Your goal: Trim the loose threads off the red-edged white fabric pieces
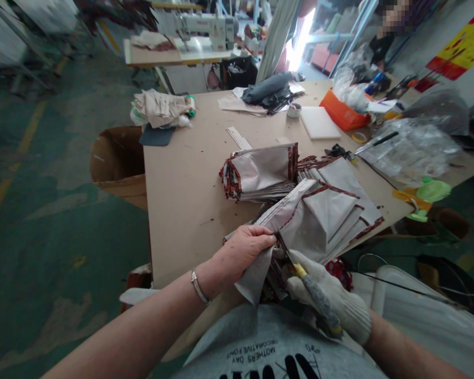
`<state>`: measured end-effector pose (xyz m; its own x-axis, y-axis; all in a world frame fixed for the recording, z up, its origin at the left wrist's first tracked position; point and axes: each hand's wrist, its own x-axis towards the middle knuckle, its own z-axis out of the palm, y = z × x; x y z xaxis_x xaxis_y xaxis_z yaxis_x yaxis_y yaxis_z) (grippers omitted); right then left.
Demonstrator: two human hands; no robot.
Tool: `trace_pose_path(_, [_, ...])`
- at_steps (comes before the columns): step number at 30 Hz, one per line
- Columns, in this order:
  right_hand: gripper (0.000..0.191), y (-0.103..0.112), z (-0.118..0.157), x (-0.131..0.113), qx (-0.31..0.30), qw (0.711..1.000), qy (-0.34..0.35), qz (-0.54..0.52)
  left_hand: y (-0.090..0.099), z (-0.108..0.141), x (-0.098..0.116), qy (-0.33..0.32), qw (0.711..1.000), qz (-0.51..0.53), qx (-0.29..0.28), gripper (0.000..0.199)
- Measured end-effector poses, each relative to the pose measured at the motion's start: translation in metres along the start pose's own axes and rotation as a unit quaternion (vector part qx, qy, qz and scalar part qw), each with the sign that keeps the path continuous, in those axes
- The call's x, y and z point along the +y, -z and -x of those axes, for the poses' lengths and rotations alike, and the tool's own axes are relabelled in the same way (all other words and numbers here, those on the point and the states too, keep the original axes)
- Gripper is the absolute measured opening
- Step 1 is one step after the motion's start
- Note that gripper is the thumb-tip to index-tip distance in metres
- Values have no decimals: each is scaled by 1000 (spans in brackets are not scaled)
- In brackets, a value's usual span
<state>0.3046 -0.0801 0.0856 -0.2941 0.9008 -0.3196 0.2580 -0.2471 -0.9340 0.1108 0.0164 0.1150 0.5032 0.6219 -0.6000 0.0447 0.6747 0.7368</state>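
My left hand, bare with a bracelet at the wrist, pinches the edge of a light grey fabric piece between thumb and fingers. My right hand wears a white knitted glove. Its fingers are wrapped round a slim, dark-tipped tool with a grey and yellow handle, whose exact kind I cannot make out. The tool's tip meets the cloth beside my left thumb. Stitched grey panels with dark red edging lie just beyond both hands. Behind them rests a folded stack of similar pieces.
A ruler and a white block lie on the table. An orange container and plastic bags crowd the right side. A cardboard bin stands at the left edge; a sewing machine is farther back.
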Motion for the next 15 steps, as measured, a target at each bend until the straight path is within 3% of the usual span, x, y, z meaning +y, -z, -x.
trace_pose_path(15, [54, 3, -7, -1, -21, 999, -25, 23, 3, -4, -2, 1, 1000, -20, 8, 15])
